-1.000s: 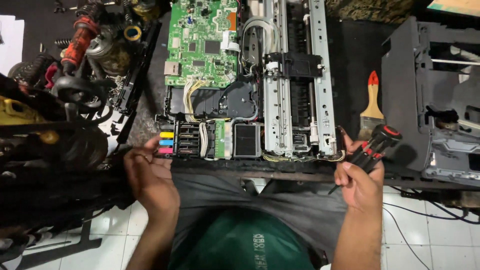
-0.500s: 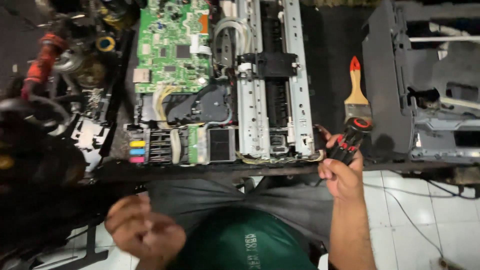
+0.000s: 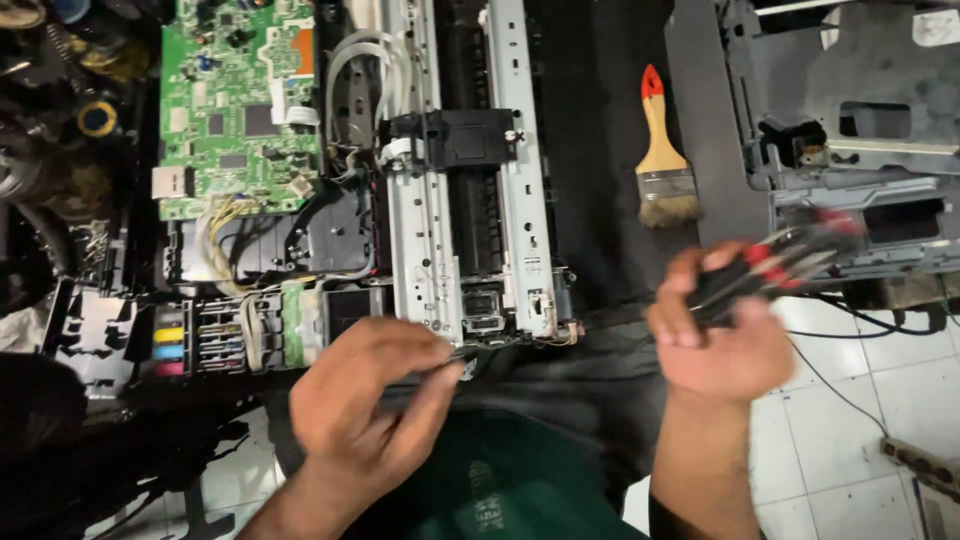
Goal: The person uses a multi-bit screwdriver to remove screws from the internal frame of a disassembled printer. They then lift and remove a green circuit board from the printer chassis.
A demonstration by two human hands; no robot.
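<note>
Glossy green circuit board [image 3: 240, 100], bare matt metal rails [image 3: 425, 200], wooden-handled bristle brush [image 3: 663, 150].

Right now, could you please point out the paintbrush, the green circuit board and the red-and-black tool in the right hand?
paintbrush [image 3: 663, 150]: head view, on the wooden handle.
green circuit board [image 3: 235, 110]: head view, on the middle of the board.
red-and-black tool [image 3: 775, 262]: head view, on the blurred handles above the right hand [image 3: 722, 335].

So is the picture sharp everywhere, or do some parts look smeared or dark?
Head view: the green circuit board and wooden paintbrush with a red tip are sharp; the right hand and its red-and-black handled tools are motion-blurred, the left hand slightly soft; the left edge is in deep shadow.
</note>
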